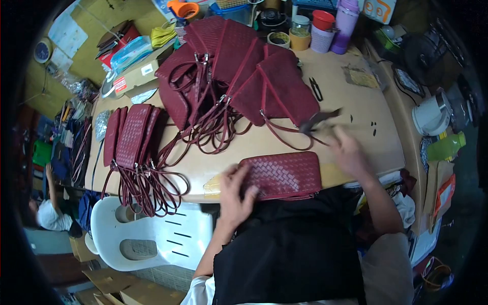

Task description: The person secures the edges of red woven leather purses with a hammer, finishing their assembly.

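Observation:
A burgundy woven wristlet pouch (287, 175) lies at the table's front edge, its zipper side towards me. My left hand (236, 190) grips its left end, the thumb on the near side and the fingers at the far side. My right hand (348, 152) is raised beyond the pouch's right corner, closed on a dark scissors-like tool (317, 122) that is smeared by motion. A thin burgundy strap (290, 145) loops across the table just below that tool. Small black thread nippers (316, 89) lie farther back.
A fanned pile of burgundy pouches (229, 56) covers the table's back. More folded pouches (134, 132) with hanging straps stand at the left edge. Cups, jars and a purple bottle (346, 25) line the rear. A white plastic chair (173, 236) stands front left; another person (53, 216) is beyond it.

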Action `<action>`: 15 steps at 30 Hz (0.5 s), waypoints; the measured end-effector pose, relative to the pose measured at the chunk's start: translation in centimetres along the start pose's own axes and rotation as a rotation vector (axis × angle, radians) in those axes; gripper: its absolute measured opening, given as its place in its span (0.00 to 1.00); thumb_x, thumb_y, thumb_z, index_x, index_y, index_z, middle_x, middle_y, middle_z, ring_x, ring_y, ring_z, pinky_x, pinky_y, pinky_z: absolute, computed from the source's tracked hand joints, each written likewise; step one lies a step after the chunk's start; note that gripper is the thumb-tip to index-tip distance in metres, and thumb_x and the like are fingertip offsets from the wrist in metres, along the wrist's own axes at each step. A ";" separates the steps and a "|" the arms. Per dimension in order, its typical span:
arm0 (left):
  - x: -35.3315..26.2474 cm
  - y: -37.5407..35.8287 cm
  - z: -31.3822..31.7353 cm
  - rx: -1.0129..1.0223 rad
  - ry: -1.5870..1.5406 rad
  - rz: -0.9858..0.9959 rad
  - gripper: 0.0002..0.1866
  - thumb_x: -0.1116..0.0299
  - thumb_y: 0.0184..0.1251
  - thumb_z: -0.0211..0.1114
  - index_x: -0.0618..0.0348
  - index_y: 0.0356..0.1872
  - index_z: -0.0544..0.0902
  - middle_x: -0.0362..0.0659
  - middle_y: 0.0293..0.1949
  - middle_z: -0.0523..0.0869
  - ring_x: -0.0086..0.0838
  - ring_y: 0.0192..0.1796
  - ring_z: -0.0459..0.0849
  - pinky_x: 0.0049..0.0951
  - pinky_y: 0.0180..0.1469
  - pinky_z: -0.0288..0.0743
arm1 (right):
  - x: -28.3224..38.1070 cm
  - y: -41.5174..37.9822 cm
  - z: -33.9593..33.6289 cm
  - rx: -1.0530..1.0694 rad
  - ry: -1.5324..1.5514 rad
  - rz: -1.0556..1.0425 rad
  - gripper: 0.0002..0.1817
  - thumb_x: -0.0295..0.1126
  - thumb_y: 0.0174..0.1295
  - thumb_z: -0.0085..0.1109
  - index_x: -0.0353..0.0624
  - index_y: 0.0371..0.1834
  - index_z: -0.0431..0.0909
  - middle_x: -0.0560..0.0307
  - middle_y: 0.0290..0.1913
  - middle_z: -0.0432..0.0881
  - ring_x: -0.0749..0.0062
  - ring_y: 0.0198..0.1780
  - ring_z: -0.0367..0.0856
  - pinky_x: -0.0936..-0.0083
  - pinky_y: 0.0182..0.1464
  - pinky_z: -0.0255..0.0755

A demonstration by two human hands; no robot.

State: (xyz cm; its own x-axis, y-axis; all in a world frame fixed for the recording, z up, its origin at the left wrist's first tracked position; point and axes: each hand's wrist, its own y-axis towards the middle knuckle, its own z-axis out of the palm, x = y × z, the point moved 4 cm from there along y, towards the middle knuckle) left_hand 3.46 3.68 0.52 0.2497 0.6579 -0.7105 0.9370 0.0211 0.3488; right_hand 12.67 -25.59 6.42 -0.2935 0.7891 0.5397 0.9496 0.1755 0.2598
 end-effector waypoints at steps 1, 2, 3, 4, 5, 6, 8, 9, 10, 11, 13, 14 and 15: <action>0.6 0.6 -0.5 -0.085 -0.033 -0.093 0.26 0.62 0.59 0.68 0.62 0.57 0.77 0.54 0.53 0.74 0.44 0.55 0.75 0.42 0.54 0.71 | -2.0 0.2 -1.0 -0.039 -0.037 0.196 0.17 0.40 0.66 0.54 0.40 0.50 0.70 0.35 0.45 0.77 0.39 0.48 0.76 0.52 0.46 0.70; 0.9 1.3 -0.6 -0.044 -0.038 -0.164 0.23 0.65 0.61 0.66 0.63 0.57 0.78 0.54 0.53 0.75 0.44 0.52 0.77 0.40 0.52 0.73 | -4.2 0.7 -2.1 -0.079 -0.075 0.390 0.17 0.39 0.66 0.54 0.41 0.52 0.71 0.37 0.47 0.77 0.40 0.49 0.76 0.52 0.46 0.69; 1.2 2.2 -0.7 -0.006 -0.039 -0.229 0.20 0.68 0.64 0.64 0.63 0.57 0.78 0.54 0.53 0.75 0.45 0.49 0.79 0.38 0.49 0.74 | -6.7 0.8 -2.5 -0.087 -0.081 0.399 0.17 0.39 0.66 0.54 0.41 0.52 0.71 0.37 0.47 0.77 0.40 0.49 0.76 0.52 0.46 0.69; 1.2 3.0 -0.3 -0.034 0.160 -0.041 0.15 0.71 0.63 0.65 0.65 0.49 0.81 0.53 0.45 0.78 0.45 0.43 0.81 0.37 0.46 0.75 | -9.4 0.9 -2.5 -0.198 -0.259 0.302 0.18 0.38 0.65 0.55 0.43 0.55 0.71 0.39 0.47 0.77 0.42 0.49 0.77 0.52 0.46 0.70; 1.4 3.5 0.1 -0.029 0.155 -0.027 0.15 0.71 0.63 0.65 0.65 0.49 0.81 0.53 0.45 0.78 0.45 0.43 0.81 0.37 0.46 0.75 | -10.8 0.7 -2.4 -0.306 -0.439 0.203 0.20 0.38 0.64 0.56 0.44 0.57 0.71 0.42 0.46 0.77 0.44 0.49 0.77 0.52 0.47 0.70; 1.7 3.9 0.5 -0.013 0.157 -0.062 0.13 0.71 0.61 0.66 0.65 0.45 0.82 0.52 0.41 0.79 0.45 0.42 0.82 0.37 0.45 0.75 | -11.3 0.4 -2.2 -0.315 -0.443 0.211 0.20 0.38 0.64 0.56 0.44 0.57 0.71 0.42 0.46 0.77 0.44 0.49 0.77 0.52 0.47 0.70; 2.0 4.4 1.0 -0.025 0.156 -0.143 0.08 0.71 0.57 0.70 0.64 0.35 0.83 0.50 0.35 0.80 0.45 0.38 0.82 0.36 0.43 0.75 | -12.1 0.0 -1.7 -0.239 -0.552 0.216 0.22 0.36 0.64 0.57 0.47 0.61 0.71 0.46 0.43 0.77 0.48 0.49 0.77 0.55 0.48 0.71; 2.0 4.5 1.1 -0.022 0.157 -0.141 0.08 0.71 0.57 0.70 0.64 0.35 0.83 0.50 0.35 0.80 0.45 0.38 0.82 0.36 0.43 0.75 | -11.4 -0.1 -1.8 -0.240 -0.551 0.220 0.22 0.36 0.64 0.57 0.47 0.61 0.71 0.46 0.43 0.77 0.48 0.49 0.77 0.55 0.48 0.71; 2.0 4.4 1.1 -0.018 0.157 -0.137 0.08 0.72 0.58 0.69 0.65 0.34 0.82 0.50 0.34 0.80 0.42 0.37 0.82 0.33 0.42 0.75 | -9.1 -0.3 -2.0 -0.334 -0.567 0.111 0.20 0.36 0.63 0.57 0.46 0.59 0.72 0.46 0.41 0.76 0.49 0.49 0.77 0.56 0.47 0.71; 2.0 4.4 1.0 -0.017 0.156 -0.131 0.07 0.73 0.58 0.69 0.66 0.33 0.81 0.49 0.34 0.80 0.40 0.35 0.81 0.31 0.41 0.74 | -7.0 -0.6 -1.8 -0.430 -0.582 -0.001 0.19 0.36 0.63 0.58 0.46 0.57 0.73 0.47 0.39 0.76 0.49 0.48 0.77 0.58 0.47 0.72; 3.4 3.6 1.3 -0.051 0.001 -0.103 0.06 0.76 0.58 0.69 0.66 0.33 0.80 0.49 0.33 0.79 0.39 0.35 0.81 0.31 0.40 0.74 | -5.0 -1.6 0.6 -0.194 -0.117 0.083 0.15 0.37 0.62 0.59 0.43 0.49 0.77 0.46 0.41 0.77 0.51 0.46 0.77 0.60 0.46 0.71; 3.8 3.3 1.3 -0.086 -0.156 -0.073 0.05 0.78 0.57 0.68 0.65 0.32 0.79 0.49 0.32 0.79 0.37 0.34 0.80 0.30 0.39 0.73 | -3.0 -2.0 2.2 -0.092 0.056 0.113 0.13 0.37 0.63 0.59 0.42 0.46 0.77 0.46 0.41 0.78 0.51 0.46 0.78 0.59 0.46 0.71; 3.6 3.1 1.1 -0.084 -0.151 -0.072 0.05 0.78 0.57 0.68 0.65 0.32 0.79 0.49 0.32 0.79 0.37 0.34 0.80 0.30 0.39 0.73 | -1.2 -2.3 3.7 0.010 0.229 0.142 0.12 0.37 0.63 0.59 0.41 0.43 0.78 0.46 0.41 0.79 0.52 0.45 0.78 0.59 0.47 0.71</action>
State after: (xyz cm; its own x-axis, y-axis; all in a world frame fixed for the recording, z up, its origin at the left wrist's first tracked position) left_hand 7.54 5.28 -1.65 0.2227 0.5325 -0.8166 0.9316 0.1306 0.3393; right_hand 11.21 -24.82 2.20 -0.1736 0.6529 0.7373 0.9837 0.0793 0.1614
